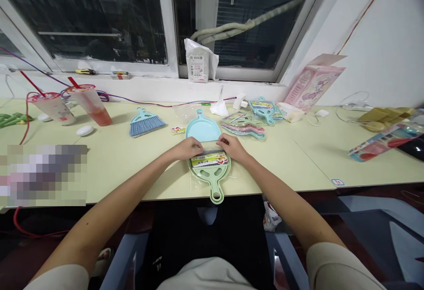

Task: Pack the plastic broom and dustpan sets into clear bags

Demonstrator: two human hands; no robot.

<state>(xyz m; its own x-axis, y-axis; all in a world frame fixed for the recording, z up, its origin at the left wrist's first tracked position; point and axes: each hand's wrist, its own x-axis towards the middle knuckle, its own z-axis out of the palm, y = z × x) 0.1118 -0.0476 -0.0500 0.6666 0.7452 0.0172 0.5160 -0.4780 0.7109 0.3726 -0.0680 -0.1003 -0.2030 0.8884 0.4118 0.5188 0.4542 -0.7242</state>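
Observation:
A green dustpan-and-brush set (212, 173) in clear plastic wrap lies at the table's front edge, its handle jutting over the edge toward me. My left hand (190, 148) pinches the upper left of the wrap. At the upper right, my right hand (230, 145) pinches the same wrap with closed fingers. A colourful label (209, 159) shows through the plastic. Just beyond, a light blue dustpan (202, 129) lies with its handle pointing away. Left of it sits a light blue brush (146, 124) with blue bristles.
Wrapped sets (243, 126) are piled at the right of the blue dustpan, near a white box (289, 112). Two drink cups (91, 107) stand back left. A pink box (313, 84) leans by the window. The table (281, 166) holds a blurred patch at left.

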